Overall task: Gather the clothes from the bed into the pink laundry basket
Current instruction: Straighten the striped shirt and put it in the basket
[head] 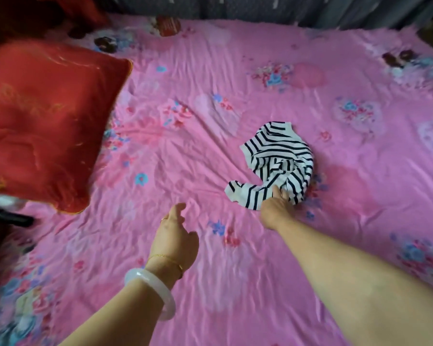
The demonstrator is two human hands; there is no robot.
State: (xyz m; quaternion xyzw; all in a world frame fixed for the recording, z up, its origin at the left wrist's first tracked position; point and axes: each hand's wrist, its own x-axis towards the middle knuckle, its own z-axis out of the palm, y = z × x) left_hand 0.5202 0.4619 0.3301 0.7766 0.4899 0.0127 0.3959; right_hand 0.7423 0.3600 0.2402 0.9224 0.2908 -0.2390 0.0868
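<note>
Step now: picking up the clothes, 1 piece at a time. This looks like the grab step.

Striped top (276, 163): 1 black-and-white striped top lies in a crumpled heap on the bed (210, 126). It sits a bit to the right of the middle, well away from every edge.

Right hand (276, 211): reaching out to the near side of the striped top. The fingertips (276, 192) touch the cloth and push into it. I cannot tell if the fingers have closed on it.

Left hand (175, 236): open, fingers loosely curled, holding nothing. It floats over the sheet near the front edge of the bed, apart from the top. A white bangle (149, 293) and a thin gold chain (168, 259) are on this wrist.

Red pillow (43, 121): sits at the left edge of the bed. It is not clothes, so I think it stays.

Pink laundry basket: not in view, so I cannot say where it is.

Other clothes: I see no more on this part of the bed. The far corners are blurry.

Next move, my guess: close the right hand on a good bunch of cloth, so no sleeve hangs down and drags. Lift it off the bed. Then turn to find the basket and drop the top in.

How far along, my guess: close to the end, if this is the last piece.
</note>
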